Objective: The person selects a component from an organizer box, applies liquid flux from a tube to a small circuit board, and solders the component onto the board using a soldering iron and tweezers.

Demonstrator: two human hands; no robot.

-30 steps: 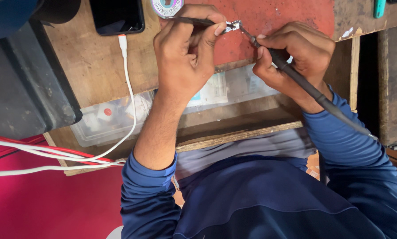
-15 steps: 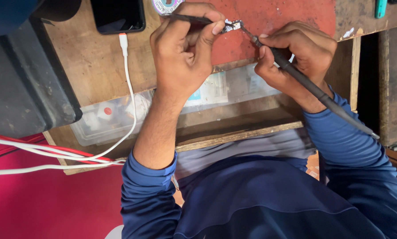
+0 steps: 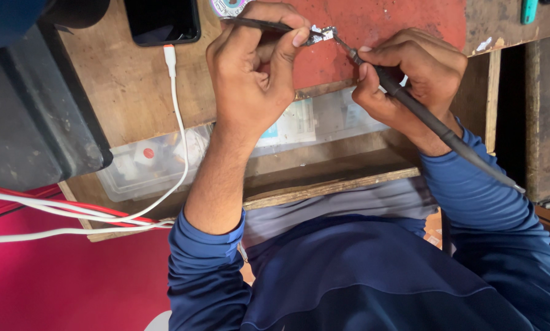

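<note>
Two hands work a small metal part over a red mat at the far edge of the table.

The left hand (image 3: 253, 73) pinches dark tweezers (image 3: 259, 24) whose tips clamp the small metal part (image 3: 321, 34). The right hand (image 3: 410, 79) is closed around a black soldering iron (image 3: 434, 125), its tip touching the part. Both are above the red mat (image 3: 397, 21). A dark phone (image 3: 161, 21) lies near the far left edge, with a white cable (image 3: 178, 122) plugged in and trailing off the near left edge. A clear plastic box (image 3: 146, 165) sits under the table's near edge.
</note>
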